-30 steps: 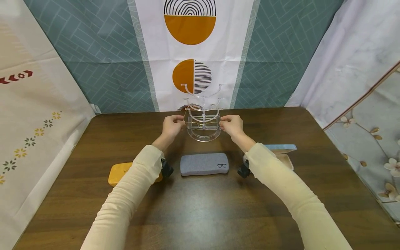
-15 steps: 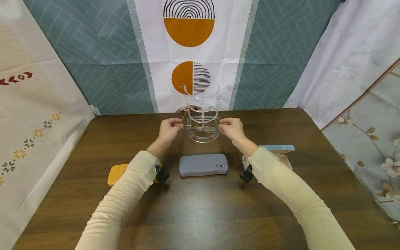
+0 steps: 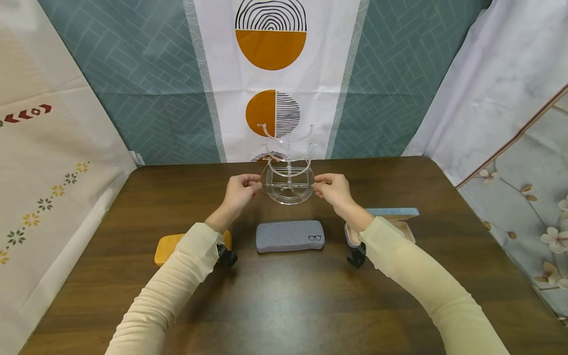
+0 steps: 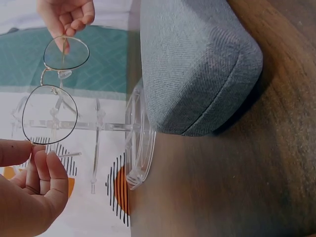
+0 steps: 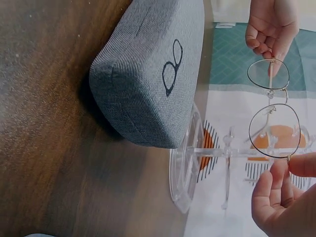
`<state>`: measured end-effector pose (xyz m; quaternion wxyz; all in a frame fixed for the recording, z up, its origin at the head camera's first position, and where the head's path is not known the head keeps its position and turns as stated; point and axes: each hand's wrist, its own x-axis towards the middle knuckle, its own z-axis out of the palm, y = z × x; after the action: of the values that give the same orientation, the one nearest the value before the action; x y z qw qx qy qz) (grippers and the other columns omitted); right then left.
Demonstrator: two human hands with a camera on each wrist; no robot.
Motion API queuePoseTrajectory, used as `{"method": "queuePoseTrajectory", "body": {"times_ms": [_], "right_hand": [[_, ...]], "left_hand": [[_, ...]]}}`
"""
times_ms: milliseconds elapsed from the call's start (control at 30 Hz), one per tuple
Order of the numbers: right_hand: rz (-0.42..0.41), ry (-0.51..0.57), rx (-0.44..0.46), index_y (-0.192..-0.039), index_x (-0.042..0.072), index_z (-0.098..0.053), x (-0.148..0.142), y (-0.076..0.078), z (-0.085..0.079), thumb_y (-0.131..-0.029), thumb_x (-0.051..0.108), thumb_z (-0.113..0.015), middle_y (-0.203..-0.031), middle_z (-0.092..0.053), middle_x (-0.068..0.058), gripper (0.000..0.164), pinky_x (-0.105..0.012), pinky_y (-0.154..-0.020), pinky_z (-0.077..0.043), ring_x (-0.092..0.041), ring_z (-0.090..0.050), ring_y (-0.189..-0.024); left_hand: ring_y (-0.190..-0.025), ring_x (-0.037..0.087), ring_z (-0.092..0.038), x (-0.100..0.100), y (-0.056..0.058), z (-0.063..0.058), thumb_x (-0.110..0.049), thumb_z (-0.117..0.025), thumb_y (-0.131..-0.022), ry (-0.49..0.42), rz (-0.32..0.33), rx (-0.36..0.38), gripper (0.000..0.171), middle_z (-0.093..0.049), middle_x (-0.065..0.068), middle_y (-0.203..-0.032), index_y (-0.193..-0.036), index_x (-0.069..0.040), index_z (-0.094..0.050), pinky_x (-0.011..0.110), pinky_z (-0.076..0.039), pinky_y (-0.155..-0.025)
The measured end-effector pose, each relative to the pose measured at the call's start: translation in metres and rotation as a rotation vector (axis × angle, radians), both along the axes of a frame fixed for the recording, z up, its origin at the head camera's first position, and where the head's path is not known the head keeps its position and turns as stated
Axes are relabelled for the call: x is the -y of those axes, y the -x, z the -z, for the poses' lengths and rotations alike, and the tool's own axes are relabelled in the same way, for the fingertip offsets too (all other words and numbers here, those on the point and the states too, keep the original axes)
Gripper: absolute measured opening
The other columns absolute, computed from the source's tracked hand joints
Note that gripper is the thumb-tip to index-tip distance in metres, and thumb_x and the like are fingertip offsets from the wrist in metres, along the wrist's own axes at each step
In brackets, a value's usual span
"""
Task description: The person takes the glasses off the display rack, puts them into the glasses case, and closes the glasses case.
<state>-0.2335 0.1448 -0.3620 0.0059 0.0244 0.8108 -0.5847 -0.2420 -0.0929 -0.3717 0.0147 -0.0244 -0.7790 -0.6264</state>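
Note:
Thin-rimmed eyeglasses point(image 4: 49, 113) are held up between both hands, their lenses facing me. My left hand point(image 3: 241, 191) pinches one end of the frame by the hinge, thumb against fingers. At the opposite end, my right hand point(image 3: 335, 190) pinches the other hinge the same way. Directly behind the glasses is a clear tiered display stand point(image 3: 288, 199) with curved arms; whether the glasses touch it I cannot tell. The right wrist view shows the round lenses point(image 5: 274, 131) in front of the stand's post.
A grey glasses case point(image 3: 284, 236), closed, lies in front of the stand. To the left, a yellow case point(image 3: 167, 248) is partly hidden by the left sleeve. An open light-blue case point(image 3: 401, 213) sits at the right, partly behind the right arm. Patterned cloth point(image 3: 177, 123) hangs behind the table.
Both hands have come slightly down and towards me, bringing the eyeglasses along. The view has shifted a little. The stand and the cases stay in place on the table.

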Motion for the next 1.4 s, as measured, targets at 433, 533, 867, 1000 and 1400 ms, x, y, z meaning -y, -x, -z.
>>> {"method": "queuePoseTrajectory", "body": {"times_ms": [433,533,867,1000,1400], "right_hand": [[-0.036,0.002,0.005,-0.114,-0.006,-0.058,-0.005,-0.015,-0.003,-0.087,0.002,-0.056,-0.087,-0.063,-0.015,0.029,-0.033,-0.073,-0.052,-0.014,-0.06,-0.067],[-0.041,0.008,-0.001,-0.114,-0.006,-0.058,-0.005,-0.017,-0.003,-0.087,0.001,-0.056,-0.084,-0.062,-0.012,0.029,-0.031,-0.07,-0.052,-0.01,-0.059,-0.064],[-0.081,0.038,-0.013,-0.116,-0.008,-0.056,-0.006,-0.028,-0.005,-0.087,0.0,-0.055,-0.086,-0.062,-0.017,0.03,-0.023,-0.063,-0.05,-0.015,-0.059,-0.067],[-0.09,0.054,-0.014,-0.116,-0.008,-0.056,-0.007,-0.033,-0.006,-0.086,-0.001,-0.055,-0.086,-0.061,-0.018,0.03,-0.023,-0.063,-0.05,-0.013,-0.058,-0.065],[-0.108,0.059,-0.016,-0.119,-0.007,-0.055,-0.012,-0.048,-0.008,-0.087,0.0,-0.055,-0.092,-0.061,-0.024,0.033,-0.025,-0.067,-0.05,-0.013,-0.059,-0.067]], "left_hand": [[-0.058,0.011,-0.053,0.002,-0.013,-0.004,0.004,-0.058,-0.085,-0.015,0.035,-0.004,0.024,-0.059,0.006,-0.072,-0.108,0.012,-0.059,0.02,-0.047,-0.057],[-0.059,0.013,-0.054,0.003,-0.016,-0.005,0.004,-0.058,-0.085,-0.019,0.042,-0.007,0.024,-0.059,0.005,-0.071,-0.107,0.012,-0.059,0.023,-0.048,-0.059],[-0.058,0.009,-0.055,0.007,-0.029,-0.005,0.004,-0.059,-0.084,-0.023,0.059,-0.022,0.024,-0.061,0.012,-0.075,-0.107,0.012,-0.059,0.022,-0.049,-0.06],[-0.062,0.016,-0.058,0.008,-0.034,-0.005,0.004,-0.059,-0.084,-0.019,0.071,-0.03,0.025,-0.061,0.009,-0.074,-0.108,0.012,-0.059,0.027,-0.05,-0.063],[-0.059,0.007,-0.054,0.007,-0.049,-0.008,0.004,-0.059,-0.084,-0.017,0.078,-0.058,0.025,-0.061,0.008,-0.073,-0.108,0.012,-0.059,0.029,-0.05,-0.065]]}}
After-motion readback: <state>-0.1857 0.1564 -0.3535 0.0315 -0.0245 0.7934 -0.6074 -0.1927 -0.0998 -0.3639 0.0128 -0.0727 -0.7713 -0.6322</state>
